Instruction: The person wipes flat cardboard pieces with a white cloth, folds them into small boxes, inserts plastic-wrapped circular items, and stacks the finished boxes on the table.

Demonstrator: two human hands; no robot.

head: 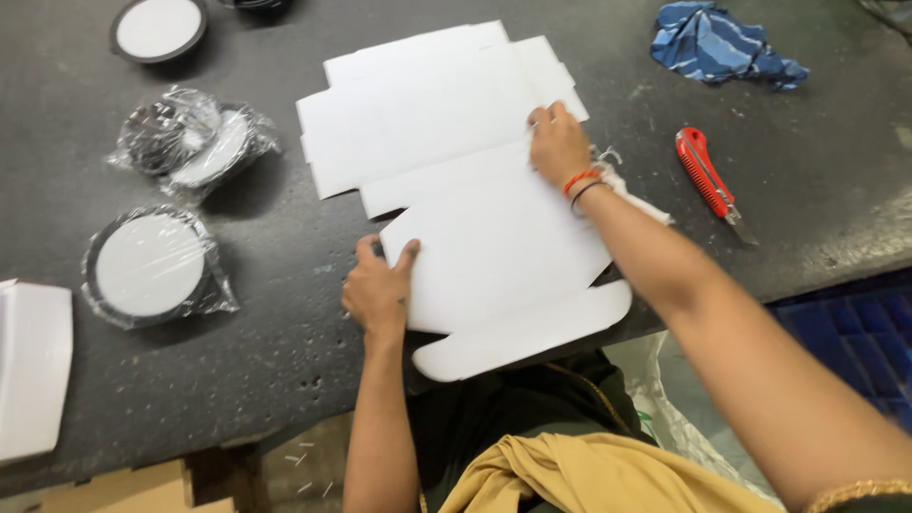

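A flat white die-cut cardboard box blank (pixel 456 171) lies unfolded on the dark grey worktable (pixel 285 361), its rounded flap hanging over the near edge. My left hand (pixel 378 290) grips the blank's left edge, thumb on top. My right hand (pixel 558 142) presses down on the blank near its right side, fingers curled on a crease; the wrist wears red and black thread bands.
A red utility knife (pixel 708 180) lies right of the blank, a crumpled blue cloth (pixel 722 43) beyond it. Round black-rimmed discs in clear plastic (pixel 152 266) (pixel 195 142) sit at left, another disc (pixel 157 28) farther back. A white box (pixel 33 370) stands at the left edge.
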